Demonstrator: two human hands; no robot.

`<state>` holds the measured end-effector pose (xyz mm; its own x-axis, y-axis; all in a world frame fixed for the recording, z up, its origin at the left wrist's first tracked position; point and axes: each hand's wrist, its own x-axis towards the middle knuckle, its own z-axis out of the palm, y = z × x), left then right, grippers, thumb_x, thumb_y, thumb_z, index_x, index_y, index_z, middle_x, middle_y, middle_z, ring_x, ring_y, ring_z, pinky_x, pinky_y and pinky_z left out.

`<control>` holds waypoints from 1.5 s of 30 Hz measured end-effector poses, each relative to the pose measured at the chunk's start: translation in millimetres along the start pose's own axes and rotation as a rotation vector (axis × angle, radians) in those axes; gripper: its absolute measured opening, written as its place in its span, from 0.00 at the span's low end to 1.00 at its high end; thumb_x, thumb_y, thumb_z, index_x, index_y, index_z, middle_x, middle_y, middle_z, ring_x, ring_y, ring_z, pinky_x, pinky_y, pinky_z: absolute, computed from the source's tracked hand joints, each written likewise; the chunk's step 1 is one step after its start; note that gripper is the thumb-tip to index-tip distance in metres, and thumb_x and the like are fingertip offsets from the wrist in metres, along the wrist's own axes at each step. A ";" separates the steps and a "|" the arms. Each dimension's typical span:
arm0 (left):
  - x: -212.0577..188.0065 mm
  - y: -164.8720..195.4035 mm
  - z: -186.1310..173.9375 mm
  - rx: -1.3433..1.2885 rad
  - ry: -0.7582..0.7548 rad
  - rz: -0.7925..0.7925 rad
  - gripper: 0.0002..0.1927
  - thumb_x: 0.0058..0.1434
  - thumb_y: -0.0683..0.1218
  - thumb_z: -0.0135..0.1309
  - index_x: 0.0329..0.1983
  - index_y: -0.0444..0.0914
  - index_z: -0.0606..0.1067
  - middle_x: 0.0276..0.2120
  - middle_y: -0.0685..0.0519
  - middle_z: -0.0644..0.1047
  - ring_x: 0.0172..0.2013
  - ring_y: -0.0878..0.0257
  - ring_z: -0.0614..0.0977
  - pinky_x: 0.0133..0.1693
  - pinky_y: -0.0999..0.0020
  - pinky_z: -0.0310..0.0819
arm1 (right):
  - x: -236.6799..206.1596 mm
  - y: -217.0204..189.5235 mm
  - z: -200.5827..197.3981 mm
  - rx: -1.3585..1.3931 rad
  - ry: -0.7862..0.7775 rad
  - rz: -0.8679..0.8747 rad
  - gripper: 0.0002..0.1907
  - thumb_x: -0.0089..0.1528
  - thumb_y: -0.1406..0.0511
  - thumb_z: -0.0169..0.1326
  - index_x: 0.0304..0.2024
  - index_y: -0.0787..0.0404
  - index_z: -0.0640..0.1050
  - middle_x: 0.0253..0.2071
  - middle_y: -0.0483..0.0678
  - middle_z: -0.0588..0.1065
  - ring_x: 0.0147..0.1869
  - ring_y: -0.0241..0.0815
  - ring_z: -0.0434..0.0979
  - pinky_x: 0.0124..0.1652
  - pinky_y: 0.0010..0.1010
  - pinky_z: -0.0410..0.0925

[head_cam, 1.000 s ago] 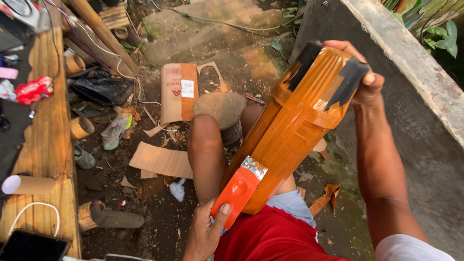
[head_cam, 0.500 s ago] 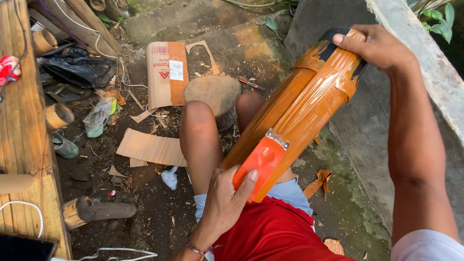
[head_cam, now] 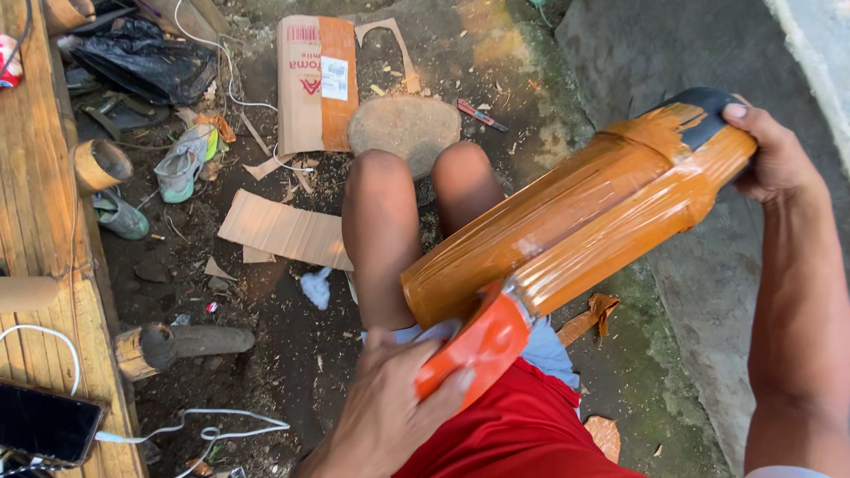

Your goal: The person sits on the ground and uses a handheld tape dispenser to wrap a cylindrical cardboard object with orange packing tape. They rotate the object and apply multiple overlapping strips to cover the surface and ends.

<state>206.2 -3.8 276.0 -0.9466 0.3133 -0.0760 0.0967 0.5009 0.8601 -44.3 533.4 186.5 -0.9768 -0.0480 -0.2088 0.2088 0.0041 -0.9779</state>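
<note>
A long bundle wrapped in shiny brown packing tape (head_cam: 575, 221) slants across my lap, near end low, far end raised to the right. My right hand (head_cam: 768, 150) grips its far end, where a dark blue-black patch shows. My left hand (head_cam: 390, 398) holds an orange tape dispenser (head_cam: 474, 345) pressed against the bundle's near end. My bare knees (head_cam: 381, 186) and red shorts (head_cam: 522, 425) lie under the bundle.
A bamboo bench (head_cam: 44, 230) runs along the left with a dark phone (head_cam: 44, 423) and white cable (head_cam: 195, 425). Cardboard pieces (head_cam: 283, 232), a flattened box (head_cam: 314, 80), a round stone (head_cam: 403, 124), shoes (head_cam: 181, 164) and bamboo cut-offs (head_cam: 177, 341) litter the dirt. A concrete wall (head_cam: 708, 292) stands on the right.
The bundle has swung lower and more level across my lap. My left hand has brought the orange dispenser onto its near end; the view has tilted down and right.
</note>
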 end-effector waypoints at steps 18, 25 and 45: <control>-52.1 -37.1 25.2 0.457 0.103 -0.060 0.19 0.50 0.58 0.63 0.28 0.38 0.79 0.21 0.48 0.79 0.24 0.54 0.80 0.39 0.51 0.63 | -18.6 57.1 -51.2 0.246 -0.050 -0.146 0.31 0.67 0.51 0.57 0.61 0.68 0.71 0.57 0.55 0.74 0.59 0.50 0.77 0.64 0.41 0.69; 9.8 -41.0 -21.7 0.589 0.471 -0.064 0.17 0.59 0.55 0.59 0.25 0.39 0.75 0.22 0.50 0.78 0.27 0.55 0.77 0.41 0.56 0.62 | -61.9 88.1 -50.5 0.277 0.190 -0.161 0.30 0.65 0.50 0.56 0.58 0.66 0.72 0.58 0.54 0.76 0.60 0.52 0.77 0.67 0.46 0.69; 49.4 -41.9 -13.6 -0.375 0.740 0.244 0.20 0.75 0.45 0.49 0.64 0.29 0.65 0.56 0.47 0.74 0.53 0.60 0.77 0.59 0.64 0.71 | -152.3 98.5 71.4 0.458 0.344 0.171 0.31 0.65 0.47 0.50 0.58 0.62 0.73 0.55 0.52 0.76 0.58 0.48 0.76 0.61 0.42 0.68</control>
<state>151.3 -20.2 243.1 -0.8819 -0.2938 0.3688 0.3392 0.1481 0.9290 128.5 469.8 122.4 -0.8712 0.2415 -0.4273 0.2888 -0.4518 -0.8441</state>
